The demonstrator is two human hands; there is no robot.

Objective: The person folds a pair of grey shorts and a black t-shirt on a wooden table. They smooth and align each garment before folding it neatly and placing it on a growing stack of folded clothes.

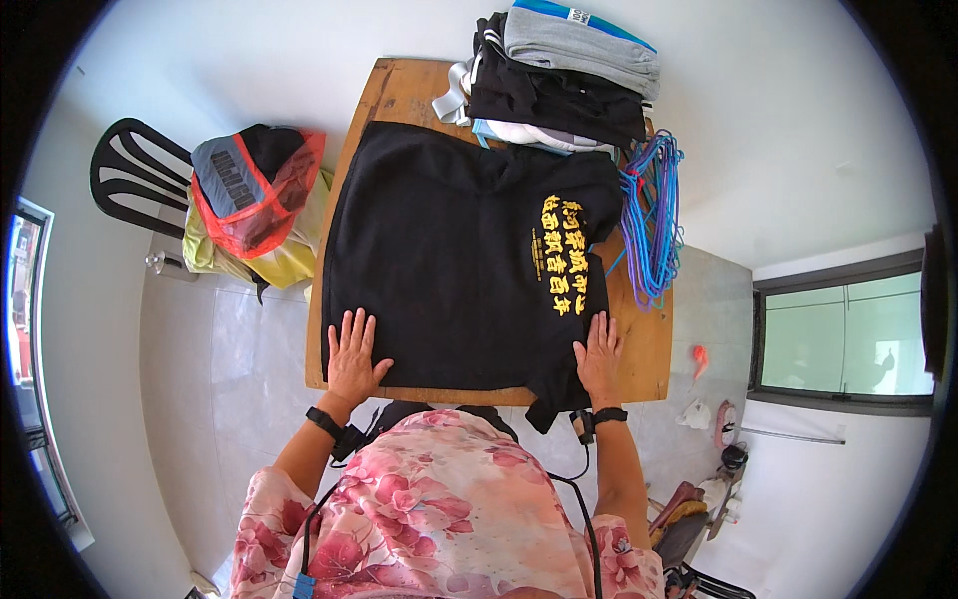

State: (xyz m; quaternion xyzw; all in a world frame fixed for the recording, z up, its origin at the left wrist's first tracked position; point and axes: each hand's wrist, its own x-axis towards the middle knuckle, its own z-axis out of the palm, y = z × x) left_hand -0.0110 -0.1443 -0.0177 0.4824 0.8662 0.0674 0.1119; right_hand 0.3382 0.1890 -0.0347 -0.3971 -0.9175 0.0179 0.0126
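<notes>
A black T-shirt with yellow printed characters lies spread flat on a wooden table, its collar end towards the right. My left hand rests palm down on the shirt's near left corner, fingers slightly apart. On the near right, my right hand lies flat by the sleeve and shoulder, fingers pointing away from me. Neither hand grips the cloth. One sleeve hangs over the table's near edge.
Folded clothes are stacked at the table's far right. Beside them lies a bundle of blue and purple hangers. Left of the table, a black plastic chair holds a red mesh bag and yellow cloth. A wall stands behind the table.
</notes>
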